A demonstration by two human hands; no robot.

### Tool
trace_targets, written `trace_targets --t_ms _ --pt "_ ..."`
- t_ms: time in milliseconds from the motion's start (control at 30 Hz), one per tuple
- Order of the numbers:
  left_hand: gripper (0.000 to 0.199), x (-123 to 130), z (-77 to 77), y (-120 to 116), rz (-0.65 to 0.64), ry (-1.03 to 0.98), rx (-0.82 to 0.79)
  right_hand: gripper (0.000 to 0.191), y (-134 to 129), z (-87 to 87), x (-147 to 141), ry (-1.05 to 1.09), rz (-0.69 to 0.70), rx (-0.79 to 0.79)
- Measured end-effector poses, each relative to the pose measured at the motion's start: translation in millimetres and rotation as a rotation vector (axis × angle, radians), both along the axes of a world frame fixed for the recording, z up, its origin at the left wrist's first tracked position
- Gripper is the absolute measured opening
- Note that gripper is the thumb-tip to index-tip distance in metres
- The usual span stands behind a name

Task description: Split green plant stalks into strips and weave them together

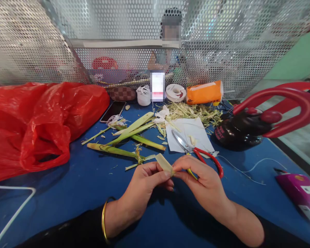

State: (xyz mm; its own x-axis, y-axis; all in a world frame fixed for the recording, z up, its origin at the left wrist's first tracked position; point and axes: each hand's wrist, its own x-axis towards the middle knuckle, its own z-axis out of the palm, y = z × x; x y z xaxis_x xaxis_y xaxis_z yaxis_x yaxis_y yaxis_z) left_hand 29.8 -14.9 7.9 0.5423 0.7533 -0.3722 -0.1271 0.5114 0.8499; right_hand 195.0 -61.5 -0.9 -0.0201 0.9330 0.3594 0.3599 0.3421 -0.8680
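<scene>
A pale, flat plant strip (163,162) stands up between the fingers of my left hand (144,181), which are closed on its lower end. My right hand (203,177) pinches at the same lower end, with thumb and forefinger meeting the left thumb. A small yellow-green piece (192,173) shows under the right fingers; I cannot tell whether they hold it. Just beyond my right hand, red-handled scissors (209,155) lie with blades on a white paper sheet (177,143). Several green stalks with leaf sheaths (134,132) lie beyond my left hand.
A red plastic bag (45,120) fills the left side. Plant scraps (193,112) are heaped at the back, near an orange packet (204,93) and a white spool (175,93). A dark pot with red handles (237,131) and a purple package (299,193) stand right. Behind the perforated metal screen (129,24) sits a person.
</scene>
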Motion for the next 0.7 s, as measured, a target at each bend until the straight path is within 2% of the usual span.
trace_targets --t_ms 333,533,700 --pt "0.013 -1.2 0.7 -1.1 0.015 0.162 0.231 0.011 -0.3 2.2 -2.1 0.028 -0.042 -0.137" --pt "0.008 -2.0 1.8 -3.5 0.065 0.301 0.500 0.010 -2.5 1.1 -6.6 0.145 -0.050 -0.223" --pt "0.010 -2.7 2.2 -5.5 0.059 0.381 0.658 0.009 -3.6 -1.1 -7.5 0.174 -0.089 -0.249"
